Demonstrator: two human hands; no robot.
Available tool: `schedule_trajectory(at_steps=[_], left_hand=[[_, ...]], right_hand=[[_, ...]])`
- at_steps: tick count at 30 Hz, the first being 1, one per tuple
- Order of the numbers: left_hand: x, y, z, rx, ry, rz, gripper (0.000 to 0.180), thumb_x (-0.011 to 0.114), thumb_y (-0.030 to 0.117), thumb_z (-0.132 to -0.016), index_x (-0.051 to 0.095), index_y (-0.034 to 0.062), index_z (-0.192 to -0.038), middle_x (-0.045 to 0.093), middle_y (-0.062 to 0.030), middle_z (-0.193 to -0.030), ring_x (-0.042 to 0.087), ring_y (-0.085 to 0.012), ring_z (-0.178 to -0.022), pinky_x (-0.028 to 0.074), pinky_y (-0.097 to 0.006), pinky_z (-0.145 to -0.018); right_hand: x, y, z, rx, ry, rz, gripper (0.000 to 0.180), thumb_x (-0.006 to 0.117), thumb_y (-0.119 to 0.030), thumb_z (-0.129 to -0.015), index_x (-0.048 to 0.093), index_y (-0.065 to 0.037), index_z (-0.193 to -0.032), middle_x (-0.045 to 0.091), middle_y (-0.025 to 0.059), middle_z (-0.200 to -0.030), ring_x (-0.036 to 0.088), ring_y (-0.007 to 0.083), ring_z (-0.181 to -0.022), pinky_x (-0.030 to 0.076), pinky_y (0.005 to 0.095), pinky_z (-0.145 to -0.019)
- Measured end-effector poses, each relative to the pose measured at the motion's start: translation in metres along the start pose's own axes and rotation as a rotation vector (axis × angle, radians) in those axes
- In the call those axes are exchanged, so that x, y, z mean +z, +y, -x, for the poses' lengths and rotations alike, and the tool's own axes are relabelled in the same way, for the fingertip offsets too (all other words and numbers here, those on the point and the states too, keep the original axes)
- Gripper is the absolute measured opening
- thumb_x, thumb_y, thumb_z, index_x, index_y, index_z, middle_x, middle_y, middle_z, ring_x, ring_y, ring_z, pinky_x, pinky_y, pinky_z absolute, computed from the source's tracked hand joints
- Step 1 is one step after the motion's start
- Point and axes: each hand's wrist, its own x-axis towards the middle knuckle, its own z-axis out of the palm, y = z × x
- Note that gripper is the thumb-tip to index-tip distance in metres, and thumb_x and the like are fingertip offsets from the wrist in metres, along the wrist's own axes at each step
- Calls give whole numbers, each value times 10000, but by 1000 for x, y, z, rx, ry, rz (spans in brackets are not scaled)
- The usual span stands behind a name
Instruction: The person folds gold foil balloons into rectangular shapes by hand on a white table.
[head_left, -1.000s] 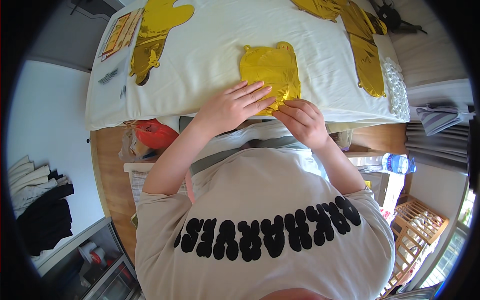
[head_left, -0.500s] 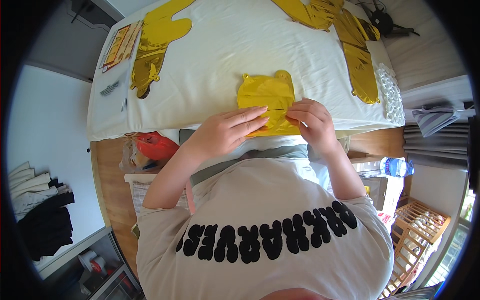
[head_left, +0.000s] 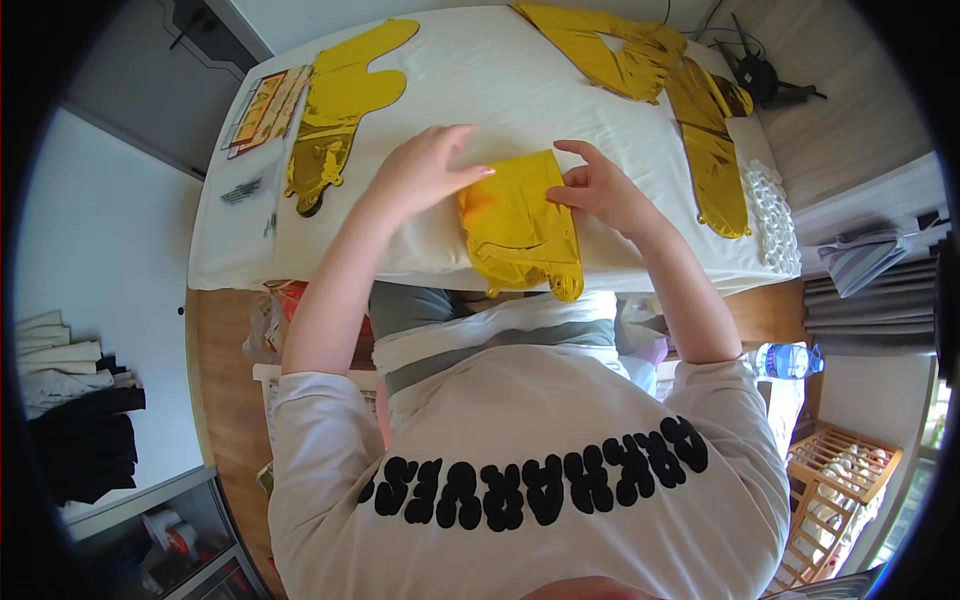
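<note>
One foil (head_left: 525,220) is folded, others (head_left: 340,95) lie spread; left grip (head_left: 415,175) is wide, empty; right grip (head_left: 608,190) touches foil, pinch unclear.

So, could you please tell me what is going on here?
A person is handling a gold foil piece at the near edge of a white-covered table. The right hand touches the foil's right edge; the left hand is open, thumb near its upper left corner. Other gold foil shapes lie along both sides.

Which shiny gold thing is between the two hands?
The squarish gold foil, overhanging the near edge of the table. The other gold foils lie farther away, left and right.
</note>
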Motion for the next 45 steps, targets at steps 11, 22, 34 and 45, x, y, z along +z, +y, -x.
schedule_trajectory(at_steps=[11,22,34,45], left_hand=[[76,9,-21,510,-106,-140,761,496,534,-1063,309,82,-1645,357,-156,-1686,310,-310,-1574,222,-479,-1295],[74,14,-18,476,-115,-187,841,540,573,-1031,256,90,-1659,364,-149,-1677,315,-318,-1567,210,-470,-1310],[78,12,-20,496,-116,-207,872,461,661,-1032,302,48,-1631,369,-166,-1675,331,-325,-1560,226,-479,-1292],[78,10,-19,519,-70,-180,847,519,620,-1026,312,76,-1641,360,-163,-1683,322,-325,-1567,237,-481,-1292]], right_hand=[[-6,14,-14,-101,166,431,649,796,-142,-918,508,-53,-1493,623,46,-1000,632,116,-834,527,266,-728],[-8,7,-31,-74,192,390,578,746,-94,-935,535,-76,-1473,639,49,-1052,652,126,-837,537,277,-721],[-4,6,-26,-185,142,320,579,674,24,-942,508,-88,-1486,612,92,-1246,658,122,-827,564,257,-768],[-31,23,-15,-587,-67,567,296,674,62,-922,687,-12,-1209,689,131,-1138,722,255,-999,588,333,-889]])
